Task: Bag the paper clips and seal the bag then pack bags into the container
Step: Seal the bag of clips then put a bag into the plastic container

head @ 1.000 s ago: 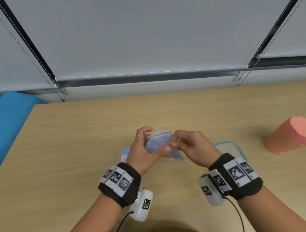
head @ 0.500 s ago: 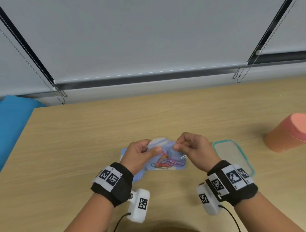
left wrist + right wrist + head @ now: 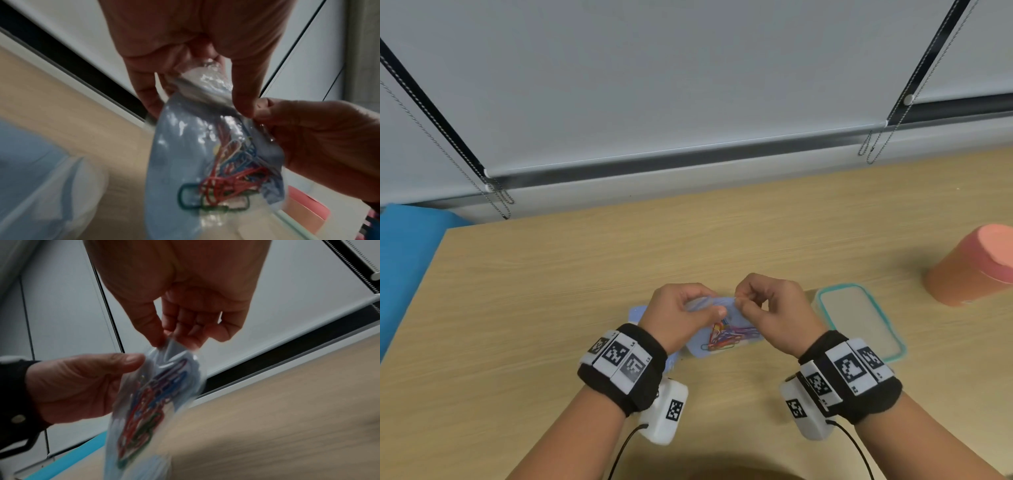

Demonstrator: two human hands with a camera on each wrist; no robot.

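Currently the bag (image 3: 722, 329) hangs between both hands above the near centre of the table (image 3: 551, 308), its top edge running left to right and the paper clips (image 3: 724, 337) bunched at its lower end. The left hand (image 3: 678, 315) pinches the left part of the top edge between thumb and fingers; the right hand (image 3: 774, 311) pinches the right part likewise. Sealing likely depends on this axis: the strip lies level between the two pinches, so either hand can slide along it. The container (image 3: 859, 320) lies on the table just right of the right hand, making that hand nearer for packing. Compared with half a second ago, both hands sit closer together on the top edge.
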